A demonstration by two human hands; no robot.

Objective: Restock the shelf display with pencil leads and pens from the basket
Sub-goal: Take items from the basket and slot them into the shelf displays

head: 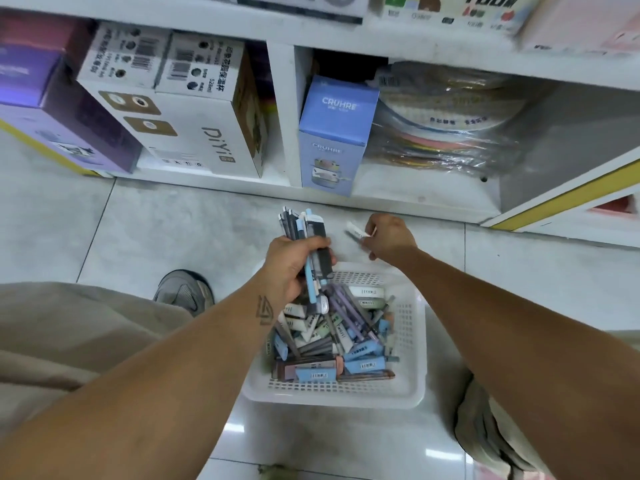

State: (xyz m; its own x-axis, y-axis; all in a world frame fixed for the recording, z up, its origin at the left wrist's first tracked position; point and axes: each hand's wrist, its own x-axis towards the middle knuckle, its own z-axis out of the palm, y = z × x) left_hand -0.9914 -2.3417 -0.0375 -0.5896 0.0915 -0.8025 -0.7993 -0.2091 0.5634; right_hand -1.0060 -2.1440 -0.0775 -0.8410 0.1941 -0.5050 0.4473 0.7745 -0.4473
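Observation:
A white plastic basket stands on the floor, filled with several pencil lead cases and pens in blue, grey, white and purple. Above its far left corner my left hand grips an upright bundle of pens and lead cases. To the right, beyond the basket's far rim, my right hand pinches one small white lead case, which points left toward the bundle.
White shelving rises behind the basket. Its bottom bays hold white DiYi boxes, purple boxes, a blue CRUHRE box and bagged colourful items. My knee and shoe lie left on grey tile floor.

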